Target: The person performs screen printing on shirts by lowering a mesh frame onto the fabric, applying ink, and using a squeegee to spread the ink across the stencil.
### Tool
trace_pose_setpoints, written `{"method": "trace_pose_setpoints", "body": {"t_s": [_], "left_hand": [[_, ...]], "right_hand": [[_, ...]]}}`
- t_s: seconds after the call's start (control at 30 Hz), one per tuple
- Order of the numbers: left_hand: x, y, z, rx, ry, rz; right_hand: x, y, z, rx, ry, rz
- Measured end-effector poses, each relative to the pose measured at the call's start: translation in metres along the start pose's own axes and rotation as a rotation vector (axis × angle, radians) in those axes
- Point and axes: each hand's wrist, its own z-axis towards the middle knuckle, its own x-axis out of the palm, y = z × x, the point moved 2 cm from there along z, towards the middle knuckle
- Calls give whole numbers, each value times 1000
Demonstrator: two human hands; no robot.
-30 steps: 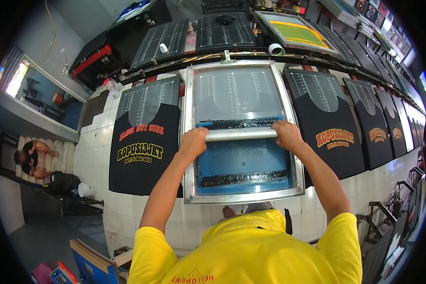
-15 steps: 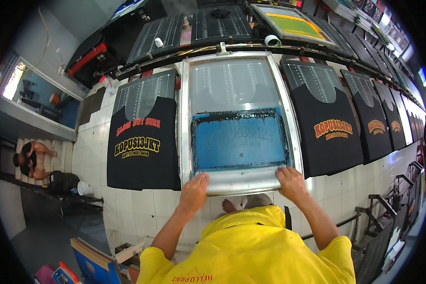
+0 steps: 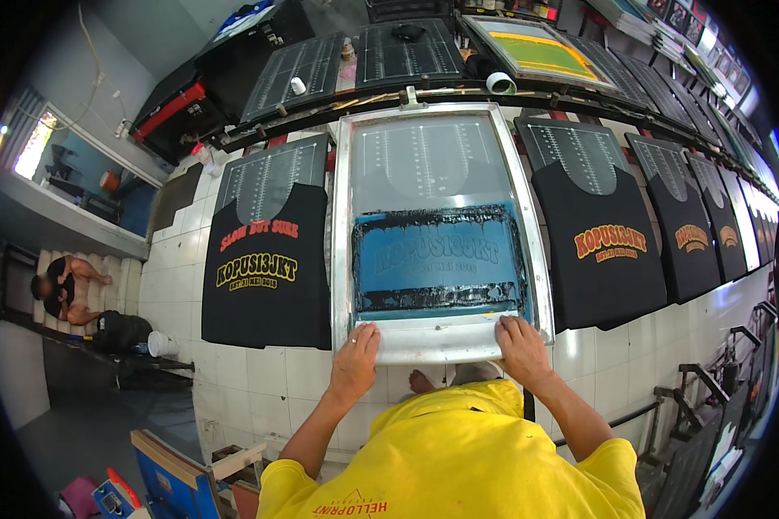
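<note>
While two black printed shirts, at nine o'clock [image 3: 261, 316] and three [image 3: 613, 281], hem in the silver-framed mesh screen [image 3: 433, 195], a green-and-yellow screen [image 3: 541, 57] lies at one. Left hand [image 3: 355, 356], right hand [image 3: 521, 348], fingers curled, both grip the long silver metal squeegee bar [image 3: 437, 333] at six! A second ago, it crossed mid-screen.

The window [image 3: 33, 149] glares (nearly white) while fisheye edges curve into black.

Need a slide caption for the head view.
Left hand and right hand hold a squeegee at the near end of a screen frame, flanked by printed black shirts.
</note>
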Motion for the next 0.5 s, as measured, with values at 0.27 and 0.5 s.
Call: {"method": "trace_pose_setpoints", "body": {"t_s": [0.27, 0.5], "left_hand": [[-20, -15, 0, -20, 136, -85], [-2, 59, -2, -508, -279, -251]], "right_hand": [[-13, -7, -8, 53, 40, 244], [13, -94, -17, 606, -392, 381]]}}
